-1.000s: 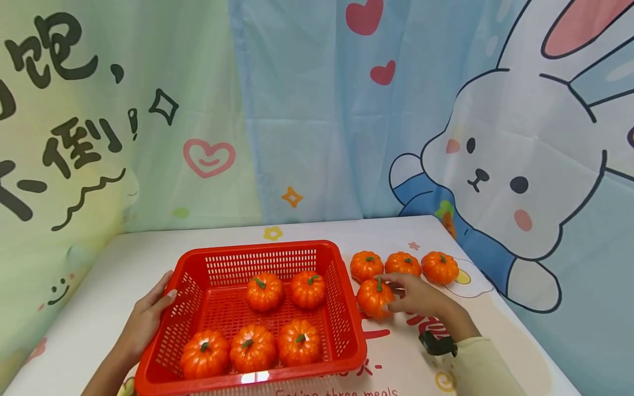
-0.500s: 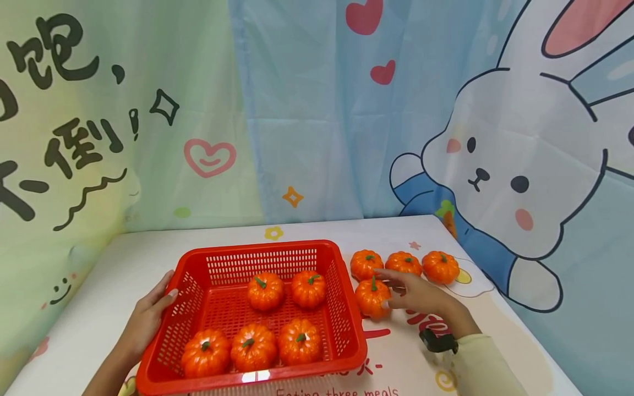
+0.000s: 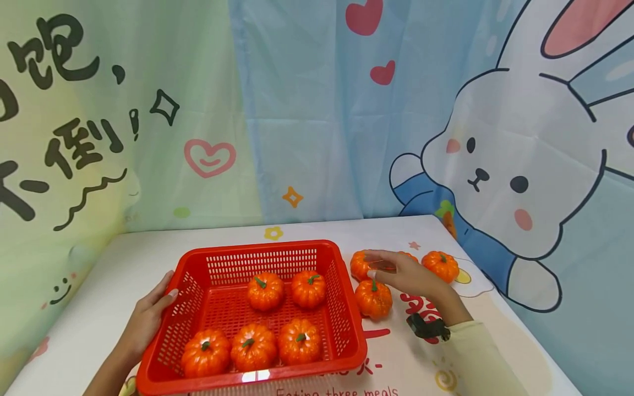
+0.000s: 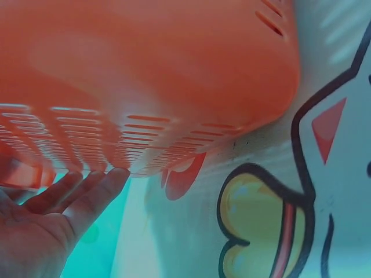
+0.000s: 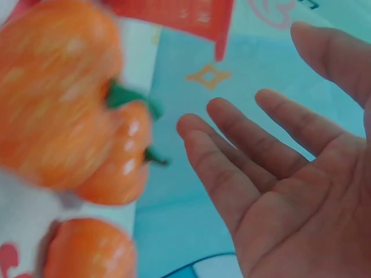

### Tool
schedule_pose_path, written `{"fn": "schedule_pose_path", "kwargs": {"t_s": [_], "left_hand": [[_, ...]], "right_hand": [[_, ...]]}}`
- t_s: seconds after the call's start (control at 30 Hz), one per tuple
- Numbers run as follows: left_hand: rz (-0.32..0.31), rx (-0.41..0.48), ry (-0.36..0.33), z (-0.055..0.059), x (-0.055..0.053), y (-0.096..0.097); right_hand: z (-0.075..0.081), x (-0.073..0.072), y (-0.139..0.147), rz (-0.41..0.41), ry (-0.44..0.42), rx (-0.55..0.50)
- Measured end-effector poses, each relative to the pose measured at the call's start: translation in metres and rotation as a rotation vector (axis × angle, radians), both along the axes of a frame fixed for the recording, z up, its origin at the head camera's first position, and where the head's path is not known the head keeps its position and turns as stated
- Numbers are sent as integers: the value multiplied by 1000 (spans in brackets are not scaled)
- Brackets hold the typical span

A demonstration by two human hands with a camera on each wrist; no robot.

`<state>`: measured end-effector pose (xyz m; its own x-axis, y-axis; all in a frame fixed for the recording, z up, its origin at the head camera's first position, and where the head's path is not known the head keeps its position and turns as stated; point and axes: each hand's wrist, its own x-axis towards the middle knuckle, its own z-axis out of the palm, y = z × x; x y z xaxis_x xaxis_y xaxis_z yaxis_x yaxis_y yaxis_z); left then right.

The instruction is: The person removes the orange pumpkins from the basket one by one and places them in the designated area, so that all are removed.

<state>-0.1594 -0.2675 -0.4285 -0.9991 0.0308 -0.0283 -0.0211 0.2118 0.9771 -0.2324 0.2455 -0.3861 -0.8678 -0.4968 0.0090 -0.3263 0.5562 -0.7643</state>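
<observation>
A red slotted plastic basket (image 3: 342,357) stands on the table with several small orange toy pumpkins (image 3: 253,346) inside. My left hand (image 3: 143,322) rests against its left wall from outside; in the left wrist view the straight fingers (image 4: 95,200) touch the slotted side. To the right of the basket, my right hand (image 3: 408,273) hovers over a group of loose pumpkins, holding nothing. The nearest pumpkin (image 3: 373,300) lies below the hand, beside the basket. A farther pumpkin (image 3: 360,266) is partly covered by the fingers. The right wrist view shows the palm (image 5: 301,214) with spread fingers.
Another pumpkin (image 3: 440,267) sits at the far right, and one more is mostly hidden behind the right hand. The printed tabletop (image 3: 495,341) ends at a patterned curtain (image 3: 307,137) at the back. A dark device is strapped to the right wrist (image 3: 428,327).
My right hand has come off the nearest pumpkin, which shifted slightly left and was set down, and moved up and away toward the farther ones. The left hand and basket stay put.
</observation>
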Motion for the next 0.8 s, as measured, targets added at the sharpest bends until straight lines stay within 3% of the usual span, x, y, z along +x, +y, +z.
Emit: {"fn": "schedule_pose_path", "kwargs": {"t_s": [0.27, 0.5, 0.8], "left_hand": [[-5, -12, 20, 0, 0, 1], [-11, -11, 24, 0, 1, 0], [-9, -15, 43, 0, 1, 0]], "right_hand": [[25, -5, -32, 40, 60, -52], [43, -7, -60, 81, 34, -91], [47, -24, -94, 179, 34, -166]]}}
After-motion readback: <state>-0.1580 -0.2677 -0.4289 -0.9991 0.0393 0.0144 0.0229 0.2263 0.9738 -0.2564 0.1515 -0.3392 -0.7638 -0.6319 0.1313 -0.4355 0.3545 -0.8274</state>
